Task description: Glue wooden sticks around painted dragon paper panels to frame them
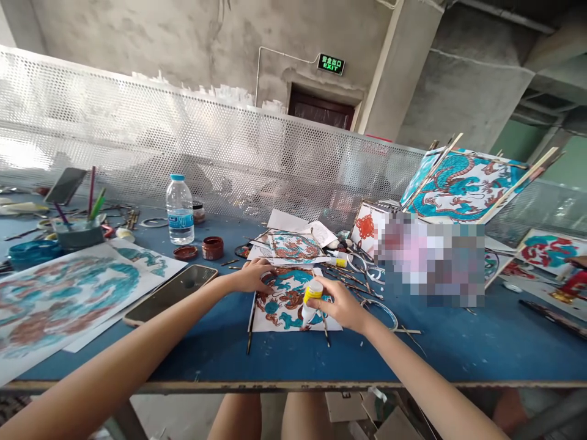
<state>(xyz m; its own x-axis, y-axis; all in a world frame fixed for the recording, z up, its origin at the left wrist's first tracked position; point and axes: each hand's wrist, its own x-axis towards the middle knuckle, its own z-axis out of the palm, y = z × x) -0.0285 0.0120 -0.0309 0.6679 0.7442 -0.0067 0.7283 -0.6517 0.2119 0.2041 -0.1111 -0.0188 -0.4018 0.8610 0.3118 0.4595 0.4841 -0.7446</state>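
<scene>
My right hand (337, 305) is closed round a small white glue bottle with a yellow cap (311, 299), tipped down onto a painted dragon sheet (288, 300) in teal and brown. My left hand (252, 275) rests on the sheet's upper left corner with fingers curled, pressing it onto the blue table (458, 348). Thin bamboo sticks (250, 324) lie along the sheet's left edge and across its right side. A second painted dragon sheet (293, 247) lies just behind it.
A smartphone (172, 293) lies left of my left arm, beside a large dragon painting (59, 299). Behind stand a water bottle (179, 211), small brown paint jars (212, 247), a brush cup (77, 229). Finished dragon kites (463, 183) lean at the right. A perforated white screen (229, 146) backs the table.
</scene>
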